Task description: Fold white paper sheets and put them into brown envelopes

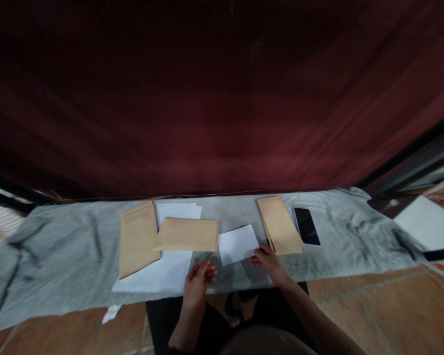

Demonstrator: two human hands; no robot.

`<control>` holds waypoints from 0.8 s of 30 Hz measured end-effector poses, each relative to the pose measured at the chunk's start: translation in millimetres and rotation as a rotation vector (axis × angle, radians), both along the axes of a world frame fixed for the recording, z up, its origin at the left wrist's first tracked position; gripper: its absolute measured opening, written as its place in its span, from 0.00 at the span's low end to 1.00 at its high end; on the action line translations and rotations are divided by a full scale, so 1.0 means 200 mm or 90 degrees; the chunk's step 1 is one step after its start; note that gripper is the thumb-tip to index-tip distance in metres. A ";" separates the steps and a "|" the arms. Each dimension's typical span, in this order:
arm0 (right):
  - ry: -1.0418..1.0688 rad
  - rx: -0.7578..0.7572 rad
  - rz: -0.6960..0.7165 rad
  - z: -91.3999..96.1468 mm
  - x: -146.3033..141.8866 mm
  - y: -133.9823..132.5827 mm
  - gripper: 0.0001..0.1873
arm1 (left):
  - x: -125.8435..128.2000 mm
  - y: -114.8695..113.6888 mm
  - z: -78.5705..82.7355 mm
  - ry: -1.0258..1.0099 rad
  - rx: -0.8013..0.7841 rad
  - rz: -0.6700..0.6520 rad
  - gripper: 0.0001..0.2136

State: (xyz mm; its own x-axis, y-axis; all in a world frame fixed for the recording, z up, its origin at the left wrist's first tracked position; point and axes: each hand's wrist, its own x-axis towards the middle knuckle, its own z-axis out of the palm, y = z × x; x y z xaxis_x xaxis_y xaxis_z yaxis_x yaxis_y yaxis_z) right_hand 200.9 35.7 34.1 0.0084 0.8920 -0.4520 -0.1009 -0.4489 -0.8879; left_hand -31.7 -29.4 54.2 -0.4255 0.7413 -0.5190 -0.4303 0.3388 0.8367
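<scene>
My right hand grips the lower right edge of a folded white sheet of paper, thumb and fingers pinched together there. Just below a brown envelope, my left hand hovers with loosely curled fingers, apart and holding nothing that I can see. The white paper's left edge meets the right end of that envelope. Beneath the envelope lie larger white sheets, and more brown envelopes rest on their left side. Beside my right hand is another small stack of brown envelopes.
A phone with a dark screen lies right of the envelope stack. Grey cloth covers the long narrow table, with a dark red curtain behind it. A white scrap lies on the tiled floor.
</scene>
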 end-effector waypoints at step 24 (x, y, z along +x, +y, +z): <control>-0.201 0.077 0.043 0.00 0.09 -0.03 0.24 | 0.27 0.12 -0.14 1.107 0.281 -0.540 0.32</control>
